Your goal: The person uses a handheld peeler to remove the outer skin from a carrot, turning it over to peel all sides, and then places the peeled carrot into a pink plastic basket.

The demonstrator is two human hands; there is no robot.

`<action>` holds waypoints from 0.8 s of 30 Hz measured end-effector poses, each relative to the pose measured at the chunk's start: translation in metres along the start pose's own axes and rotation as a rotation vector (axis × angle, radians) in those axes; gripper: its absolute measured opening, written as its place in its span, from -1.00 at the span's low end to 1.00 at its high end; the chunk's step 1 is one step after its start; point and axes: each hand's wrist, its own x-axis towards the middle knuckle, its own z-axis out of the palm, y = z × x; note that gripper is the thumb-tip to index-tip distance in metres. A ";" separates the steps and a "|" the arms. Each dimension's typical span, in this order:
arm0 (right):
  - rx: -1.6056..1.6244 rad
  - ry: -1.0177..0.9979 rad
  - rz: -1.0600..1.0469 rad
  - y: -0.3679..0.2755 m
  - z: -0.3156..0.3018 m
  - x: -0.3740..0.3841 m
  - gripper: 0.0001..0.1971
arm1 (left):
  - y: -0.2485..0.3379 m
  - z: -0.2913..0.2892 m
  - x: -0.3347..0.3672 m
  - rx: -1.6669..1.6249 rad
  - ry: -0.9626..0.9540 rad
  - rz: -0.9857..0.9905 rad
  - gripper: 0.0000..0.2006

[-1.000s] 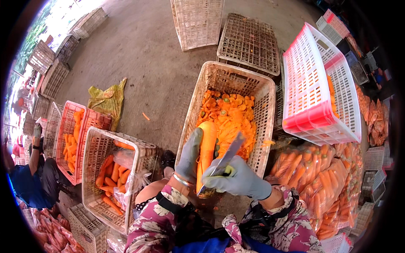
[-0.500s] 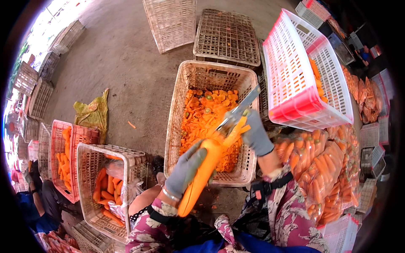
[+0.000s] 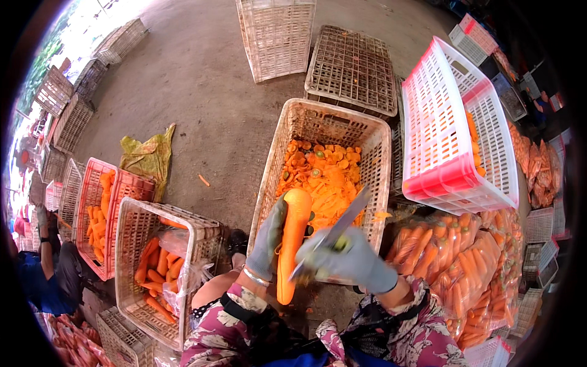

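Note:
A large, smooth orange carrot [image 3: 296,238] stands nearly upright in my gloved left hand [image 3: 269,243], its rounded end up. My left fingers wrap round its side. My gloved right hand [image 3: 351,257], closed and partly smeared by motion, holds a long flat-bladed peeling knife [image 3: 351,215]. One end of the blade points up and right; the other reaches the carrot's lower right side, though I cannot tell whether it touches. Beneath my hands is a dirty white plastic crate [image 3: 384,165] holding orange carrot peelings [image 3: 327,199] and cut-off ends.
Left stand a white crate [image 3: 125,269] of carrots and a red crate [image 3: 109,168] with more. A co-worker's arm [image 3: 46,257] shows beyond. Right are bagged carrots [image 3: 461,257] and a tilted white-and-red crate [image 3: 431,116]. An upturned crate [image 3: 351,67] lies ahead; a yellow-green cloth [image 3: 148,156] on the floor.
My right hand with the knife has come down and back toward me, from the carrot's far end to its lower part. The carrot has turned from slanting to nearly upright. A peel strip has come away.

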 end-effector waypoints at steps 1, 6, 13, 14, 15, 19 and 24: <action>-0.030 -0.025 0.030 0.006 0.003 -0.001 -0.71 | -0.002 0.002 0.001 0.005 -0.004 0.036 -0.50; -0.058 0.134 -0.018 0.010 -0.020 0.011 -0.70 | -0.015 -0.010 0.010 0.229 -0.040 0.120 -0.44; -0.033 0.488 -0.182 0.024 -0.108 0.036 -0.74 | -0.007 0.034 -0.020 0.310 -0.064 -0.091 -0.38; -0.199 0.613 -0.142 0.020 -0.116 0.039 -0.73 | -0.006 0.038 -0.025 0.313 -0.101 -0.102 -0.38; -0.360 0.725 -0.105 0.022 -0.121 0.045 -0.72 | -0.003 0.035 -0.030 0.321 -0.130 -0.104 -0.37; -0.648 0.983 -0.491 0.031 -0.130 0.050 -0.64 | -0.007 0.024 -0.017 0.102 -0.177 -0.045 -0.35; 0.031 0.639 -0.304 0.019 -0.087 0.043 -0.79 | 0.000 0.015 -0.013 0.097 -0.048 -0.047 -0.33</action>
